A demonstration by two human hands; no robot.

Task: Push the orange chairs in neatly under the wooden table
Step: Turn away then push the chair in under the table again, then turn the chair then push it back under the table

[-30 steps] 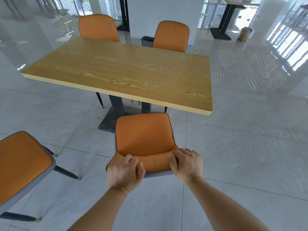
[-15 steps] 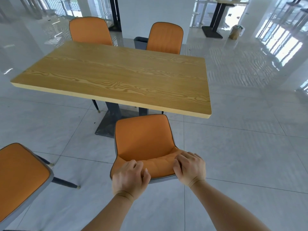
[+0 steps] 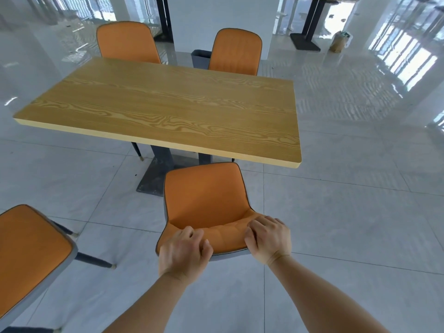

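An orange chair (image 3: pixel 204 195) with a grey shell stands in front of me, its seat facing the wooden table (image 3: pixel 168 109). The seat's front edge reaches just to the table's near edge. My left hand (image 3: pixel 183 253) and my right hand (image 3: pixel 269 239) both grip the top of its backrest. A second orange chair (image 3: pixel 28 255) stands apart from the table at the lower left. Two more orange chairs, one at the far left (image 3: pixel 127 42) and one at the far right (image 3: pixel 236 52), are tucked against the table's far side.
The table rests on a dark pedestal base (image 3: pixel 156 176). A grey bin (image 3: pixel 200 57) stands behind the far chairs by a white pillar. Another table's black base (image 3: pixel 305 43) and a brown bag (image 3: pixel 338 42) are at the back right. Glossy tiled floor lies all around.
The held chair has slid closer to the table, its seat front now meeting the table's near edge. Both hands kept their grip on the backrest.
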